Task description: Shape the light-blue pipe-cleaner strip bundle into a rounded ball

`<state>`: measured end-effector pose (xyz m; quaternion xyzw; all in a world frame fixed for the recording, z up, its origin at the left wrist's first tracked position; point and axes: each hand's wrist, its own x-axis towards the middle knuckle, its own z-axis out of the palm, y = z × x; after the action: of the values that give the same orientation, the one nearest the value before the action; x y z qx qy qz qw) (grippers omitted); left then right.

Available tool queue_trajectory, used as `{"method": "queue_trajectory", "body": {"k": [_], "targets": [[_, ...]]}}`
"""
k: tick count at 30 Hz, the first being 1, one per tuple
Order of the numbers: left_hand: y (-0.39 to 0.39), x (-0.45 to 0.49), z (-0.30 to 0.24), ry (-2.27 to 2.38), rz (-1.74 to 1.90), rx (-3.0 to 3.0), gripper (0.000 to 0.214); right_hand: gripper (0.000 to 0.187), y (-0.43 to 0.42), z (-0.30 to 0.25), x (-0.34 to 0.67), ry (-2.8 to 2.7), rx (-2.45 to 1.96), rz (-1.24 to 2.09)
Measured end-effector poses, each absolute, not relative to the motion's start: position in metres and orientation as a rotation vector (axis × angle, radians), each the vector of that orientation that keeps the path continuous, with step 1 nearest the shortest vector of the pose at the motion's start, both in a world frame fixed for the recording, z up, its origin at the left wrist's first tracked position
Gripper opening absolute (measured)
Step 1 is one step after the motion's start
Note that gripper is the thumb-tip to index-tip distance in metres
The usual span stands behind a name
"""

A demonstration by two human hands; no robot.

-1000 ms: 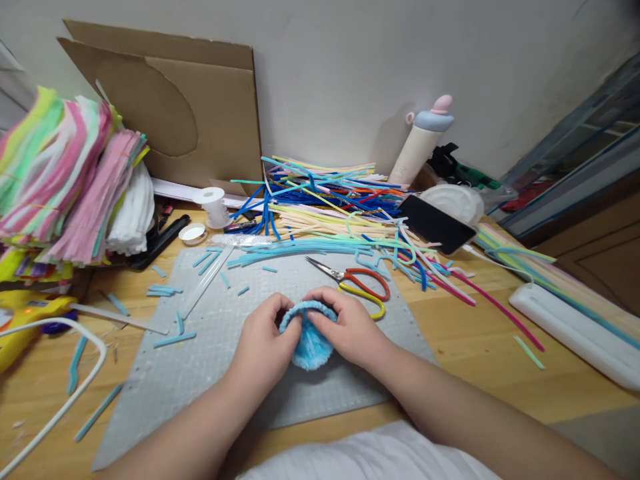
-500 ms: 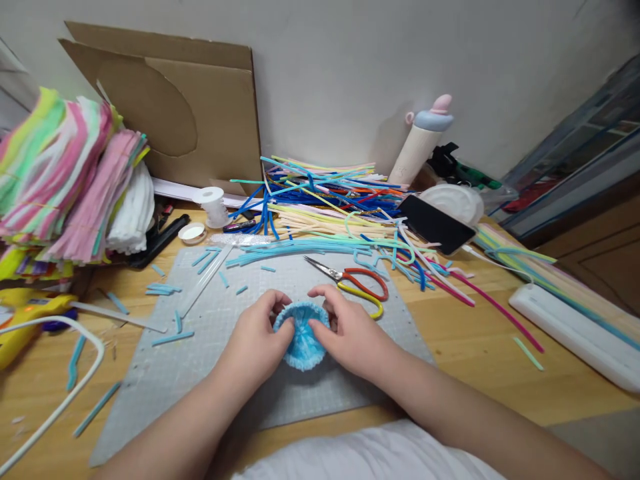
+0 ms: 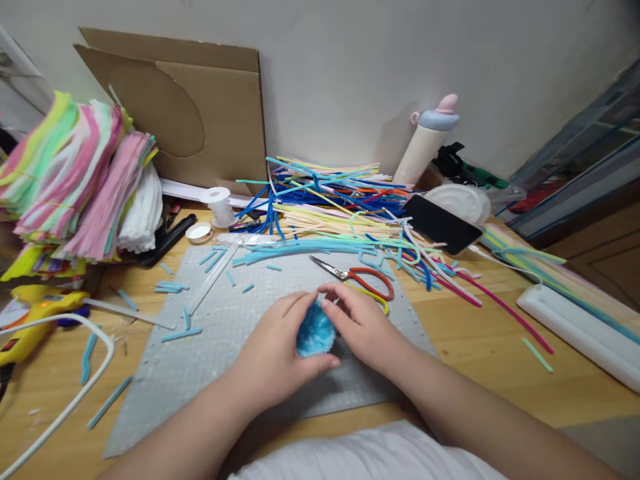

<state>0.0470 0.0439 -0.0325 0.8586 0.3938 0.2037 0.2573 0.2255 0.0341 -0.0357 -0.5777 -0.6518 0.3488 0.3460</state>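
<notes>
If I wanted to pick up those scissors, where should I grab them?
Probably best by the red handle, coming from the person's right: the scissors lie flat on the mat, handles to the right, pointed blades aimed away to the left. The yellow handle is partly hidden behind the right hand, so the red one looks freer.

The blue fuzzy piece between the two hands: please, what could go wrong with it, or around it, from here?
The blue fuzzy piece looks soft, so pressure from the left hand or right hand might bend it out of shape. The scissors lie just beyond the right hand, which could bump them if it moves forward. The white cable loops across the table's left side; a wide sweep of the left arm might catch it.
</notes>
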Motion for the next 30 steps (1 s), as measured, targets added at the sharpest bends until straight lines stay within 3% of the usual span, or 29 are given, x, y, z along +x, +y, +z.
{"method": "queue_trajectory", "body": {"k": [4,9,16,20,23,30], "targets": [[0.044,0.053,-0.031,1.071,0.574,2.349,0.069,0.029,0.035,-0.038,0.223,-1.636,-1.368,0.848],[0.040,0.057,-0.026,1.127,0.625,2.437,0.048,0.033,0.033,-0.047,0.212,-1.229,-1.333,1.226],[0.040,0.060,-0.026,1.057,0.648,2.397,0.063,0.042,0.032,-0.033,0.200,-0.430,-0.999,1.725],[0.040,0.061,-0.025,1.041,0.637,2.403,0.047,0.043,0.031,-0.027,0.197,-0.318,-0.944,1.838],[0.039,0.060,-0.022,1.066,0.623,2.445,0.043,0.043,0.029,-0.032,0.196,-0.354,-0.930,1.847],[0.038,0.059,-0.015,0.955,0.400,2.598,0.045,0.024,0.033,-0.040,0.202,-0.312,-1.001,1.535]]}}
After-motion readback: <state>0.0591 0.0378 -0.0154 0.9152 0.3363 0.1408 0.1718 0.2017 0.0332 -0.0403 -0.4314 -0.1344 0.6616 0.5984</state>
